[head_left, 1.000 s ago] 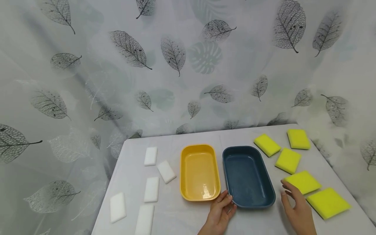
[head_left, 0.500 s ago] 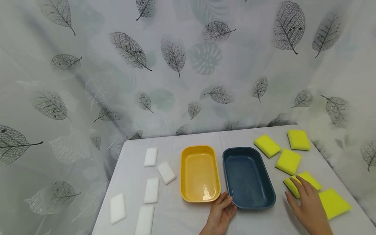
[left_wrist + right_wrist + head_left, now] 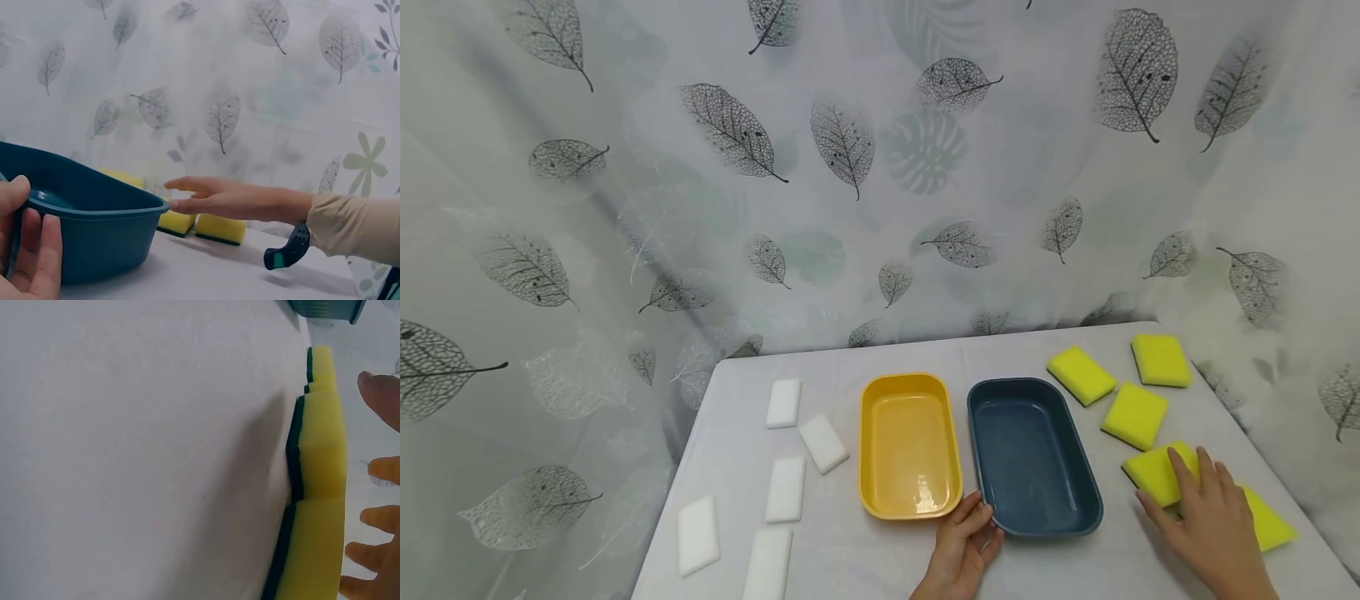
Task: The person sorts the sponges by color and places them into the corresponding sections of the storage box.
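My left hand [image 3: 957,552] holds the near-left corner of a dark blue rectangular tray [image 3: 1033,458]. In the left wrist view its thumb and fingers [image 3: 47,256] are at the tray's rim. On the right, my right hand [image 3: 1216,518] hovers over two yellow sponges with dark green scouring undersides, its fingers spread. The nearer sponge [image 3: 1266,521] is partly hidden by the hand; the other sponge [image 3: 1157,473] lies just beyond the fingertips. In the right wrist view the fingers [image 3: 369,556] stand apart from the sponge row [image 3: 319,544].
A yellow tray [image 3: 910,442] stands left of the blue one. Several white sponge blocks, one being a tilted block [image 3: 824,443], lie on the left side of the white table [image 3: 842,558]. More yellow sponges, including a far-corner sponge [image 3: 1161,360], lie at the right. A leaf-print curtain [image 3: 850,208] hangs behind.
My right hand has moved rightward from beside the blue tray to over the two nearest yellow sponges. The left hand has stayed at the blue tray's corner.
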A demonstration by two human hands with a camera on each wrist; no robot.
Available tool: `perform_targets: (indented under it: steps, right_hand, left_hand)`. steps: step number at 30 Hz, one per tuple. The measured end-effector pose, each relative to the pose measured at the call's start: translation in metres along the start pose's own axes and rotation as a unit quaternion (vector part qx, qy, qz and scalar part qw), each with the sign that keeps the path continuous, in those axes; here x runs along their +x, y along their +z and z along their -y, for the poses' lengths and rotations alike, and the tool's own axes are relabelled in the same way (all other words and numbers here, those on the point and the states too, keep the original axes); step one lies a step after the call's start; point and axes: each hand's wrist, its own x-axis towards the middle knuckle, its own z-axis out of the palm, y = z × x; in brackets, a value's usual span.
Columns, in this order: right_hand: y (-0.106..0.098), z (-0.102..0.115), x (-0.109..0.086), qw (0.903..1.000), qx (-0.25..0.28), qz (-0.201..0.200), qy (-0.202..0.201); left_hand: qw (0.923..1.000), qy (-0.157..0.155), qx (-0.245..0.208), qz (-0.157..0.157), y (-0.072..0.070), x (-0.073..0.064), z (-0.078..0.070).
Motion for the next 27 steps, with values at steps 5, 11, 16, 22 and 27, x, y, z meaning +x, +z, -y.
perform_targets:
  steps: [5, 11, 16, 22, 27]
  right_hand:
    - [-0.0012, -0.0067, 0.0026, 0.9980, -0.016, 0.053, 0.031]
    - [-0.0041, -0.0082, 0.0039, 0.9948, -0.017, 0.087, 0.051]
    - [-0.0036, -0.0084, 0.0043, 0.9942, -0.017, 0.092, 0.053]
    - [-0.0015, -0.0081, 0.0047, 0.9930, -0.020, 0.098, 0.062]
    - [-0.0001, -0.0085, 0.0050, 0.9913, -0.023, 0.106, 0.074]
  left_hand:
    - [1.0000, -0.001, -0.007, -0.001, 0.0004, 0.0002, 0.0001]
    - [1.0000, 0.002, -0.009, 0.001, 0.0008, 0.0000, 0.0006]
    - [0.9999, 0.004, -0.009, 0.006, 0.0005, 0.0000, 0.0006]
    - [0.9999, 0.004, -0.010, 0.000, 0.0002, -0.0010, 0.0003]
    - [0.9999, 0.003, -0.010, -0.001, 0.0008, -0.0017, 0.0002]
